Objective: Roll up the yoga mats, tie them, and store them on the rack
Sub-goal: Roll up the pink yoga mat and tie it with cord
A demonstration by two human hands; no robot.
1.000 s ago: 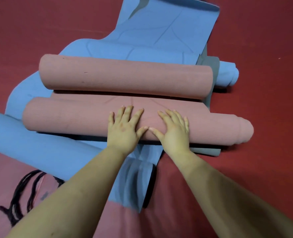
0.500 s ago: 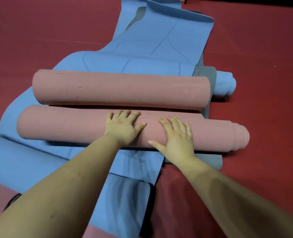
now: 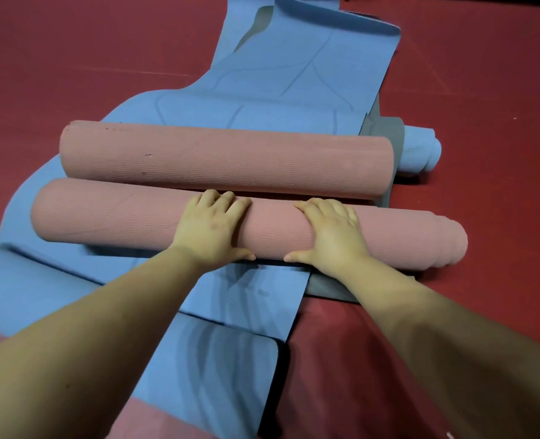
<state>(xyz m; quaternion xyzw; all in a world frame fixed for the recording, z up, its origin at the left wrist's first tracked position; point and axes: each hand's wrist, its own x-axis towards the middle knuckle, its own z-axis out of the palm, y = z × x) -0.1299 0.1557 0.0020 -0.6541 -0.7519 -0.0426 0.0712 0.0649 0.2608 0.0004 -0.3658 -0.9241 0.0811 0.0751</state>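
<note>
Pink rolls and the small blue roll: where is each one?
Near pink roll (image 3: pixel 104 217), head view, left half of its side.
Far pink roll (image 3: pixel 230 160), head view, middle of its side.
Small blue roll (image 3: pixel 420 150), head view, exposed right end.

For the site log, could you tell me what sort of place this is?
Probably a yoga or exercise studio: wide red floor, blue mats spread across it, and pink rolled mats.

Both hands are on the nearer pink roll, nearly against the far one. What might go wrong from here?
1. The near pink roll is telescoped at its right end, so it may end up uneven and tie loosely.
2. No tie is visible; if the left hand and right hand let go, it may unroll.
3. It lies on loose blue mats, which could bunch or slide.
</note>
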